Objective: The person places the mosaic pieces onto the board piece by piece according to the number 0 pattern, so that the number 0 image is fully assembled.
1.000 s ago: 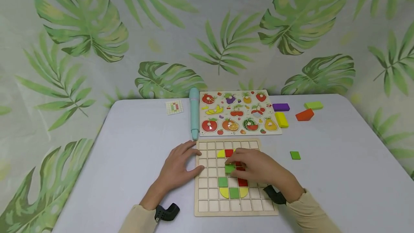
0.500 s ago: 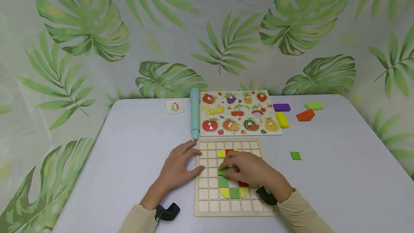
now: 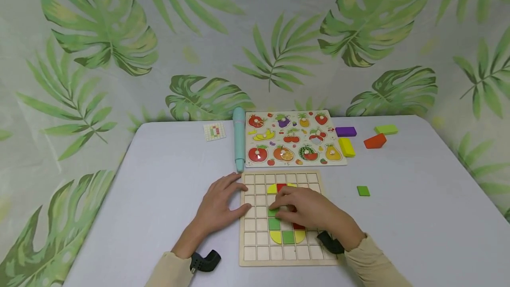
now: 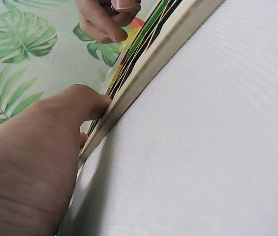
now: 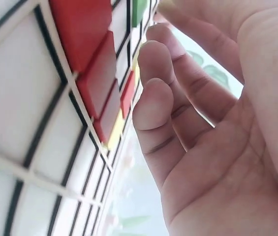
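Two bare hands work at a wooden grid board (image 3: 255, 251) lying at the lower centre of the head view on a pale table (image 3: 418, 216). At the board's left edge, the left hand (image 3: 221, 207) lies flat with fingers straight and relaxed, gripping nothing, its thumb tip pressed to the rim; the left wrist view shows the same contact, apparently to keep the board from sliding. Over the middle of the grid, the right hand (image 3: 308, 209) has its fingertips bent down onto a green square tile (image 3: 273, 212), pinching or pressing it into a cell directly above another green tile (image 3: 274, 223). Red, yellow and green pieces already fill cells around it, and the right wrist view shows red tiles (image 5: 87, 54) seated flush in their cells beside loosely curled fingers (image 5: 153, 103). Toward the upper centre, near the board, lie a fruit peg puzzle (image 3: 292, 138), a teal pen-shaped tool (image 3: 239, 138) and a small pattern card (image 3: 214, 131). At right, well apart from the hands, rest a spare green tile (image 3: 363, 191) and purple (image 3: 345, 131), yellow (image 3: 346, 147), orange (image 3: 375, 141) and lime (image 3: 386, 129) blocks.
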Demonstrator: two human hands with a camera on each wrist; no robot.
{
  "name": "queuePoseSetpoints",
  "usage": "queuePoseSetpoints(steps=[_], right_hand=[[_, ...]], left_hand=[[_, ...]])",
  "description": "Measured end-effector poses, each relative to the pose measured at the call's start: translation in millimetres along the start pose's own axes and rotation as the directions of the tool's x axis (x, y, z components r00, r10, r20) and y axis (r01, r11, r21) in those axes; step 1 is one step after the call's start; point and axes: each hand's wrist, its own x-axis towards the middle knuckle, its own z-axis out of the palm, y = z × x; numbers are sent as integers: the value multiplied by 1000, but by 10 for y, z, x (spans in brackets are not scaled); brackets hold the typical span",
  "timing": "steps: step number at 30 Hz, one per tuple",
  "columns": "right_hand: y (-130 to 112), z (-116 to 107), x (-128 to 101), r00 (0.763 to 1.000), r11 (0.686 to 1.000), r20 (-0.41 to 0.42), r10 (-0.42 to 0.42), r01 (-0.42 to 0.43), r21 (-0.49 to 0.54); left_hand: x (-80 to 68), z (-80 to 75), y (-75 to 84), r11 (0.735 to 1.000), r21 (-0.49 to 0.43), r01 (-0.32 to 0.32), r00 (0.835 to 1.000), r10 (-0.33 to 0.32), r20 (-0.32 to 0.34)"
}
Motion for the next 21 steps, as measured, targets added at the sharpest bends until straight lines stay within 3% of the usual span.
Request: queuePoseSetpoints(steps=[21], right_hand=[[426,-309,-568,983,990,-120,141,-140,17]], left_hand=[[-6,16,-8,1000,1,-6,1000,6,-8]])
